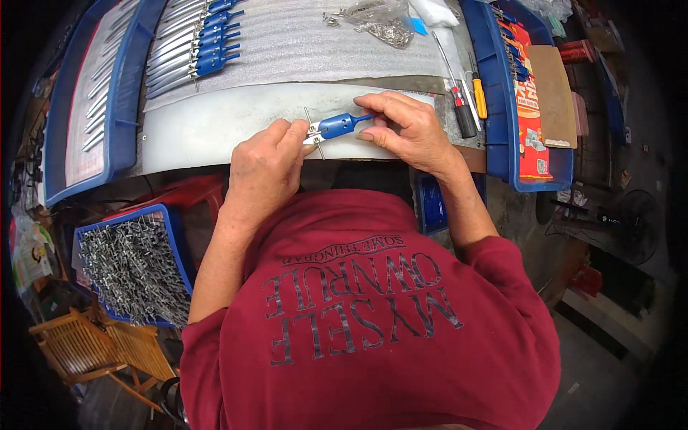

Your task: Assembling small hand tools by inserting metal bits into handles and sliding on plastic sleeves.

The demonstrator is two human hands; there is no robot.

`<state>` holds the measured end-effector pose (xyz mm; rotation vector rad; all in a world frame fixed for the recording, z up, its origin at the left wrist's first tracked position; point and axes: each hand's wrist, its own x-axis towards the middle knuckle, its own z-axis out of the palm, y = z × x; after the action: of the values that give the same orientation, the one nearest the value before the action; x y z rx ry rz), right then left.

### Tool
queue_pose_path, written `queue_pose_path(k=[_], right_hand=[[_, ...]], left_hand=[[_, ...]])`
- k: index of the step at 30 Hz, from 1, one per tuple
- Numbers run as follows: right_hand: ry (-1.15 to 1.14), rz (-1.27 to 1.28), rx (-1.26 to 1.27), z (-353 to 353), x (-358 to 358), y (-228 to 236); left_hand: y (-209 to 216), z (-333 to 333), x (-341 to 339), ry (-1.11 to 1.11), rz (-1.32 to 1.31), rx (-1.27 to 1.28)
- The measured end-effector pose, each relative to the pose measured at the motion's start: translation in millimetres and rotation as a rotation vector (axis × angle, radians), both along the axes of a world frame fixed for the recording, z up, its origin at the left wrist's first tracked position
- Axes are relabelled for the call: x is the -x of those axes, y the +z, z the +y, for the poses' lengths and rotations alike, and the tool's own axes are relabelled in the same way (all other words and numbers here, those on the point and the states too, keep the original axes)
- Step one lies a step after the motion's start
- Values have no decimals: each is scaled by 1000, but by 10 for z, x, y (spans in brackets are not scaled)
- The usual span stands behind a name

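Over the front of the pale work surface, I hold an assembly with a blue, holed cylindrical body and silver metal parts at its left end. Thin metal pins stick out above and below the silver end. My left hand is closed on that silver end, with part of it hidden under the fingers. At the other end, the narrow blue tip lies between the thumb and fingers of my right hand. Similar assemblies with blue bodies and long silver arms lie in a row on white foam at the far left.
Blue trays stand at left and right. A blue crate of small metal parts sits lower left. Screwdrivers with black-red and yellow handles lie right of my hands. Behind is a clear bag with small metal pieces.
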<state>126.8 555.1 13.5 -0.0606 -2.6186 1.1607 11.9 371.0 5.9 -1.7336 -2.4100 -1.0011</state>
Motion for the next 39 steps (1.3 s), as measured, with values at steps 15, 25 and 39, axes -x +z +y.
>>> queue_pose_path(k=[15,25,39], right_hand=[[6,2,-37,9,18,-3],[-1,-31,-34,81,19,60],[-332,143,11,679,413,130]], left_hand=[[-7,1,-3,11,11,26],[2,14,12,9,23,7],[-62,117,91,66,102,-54]])
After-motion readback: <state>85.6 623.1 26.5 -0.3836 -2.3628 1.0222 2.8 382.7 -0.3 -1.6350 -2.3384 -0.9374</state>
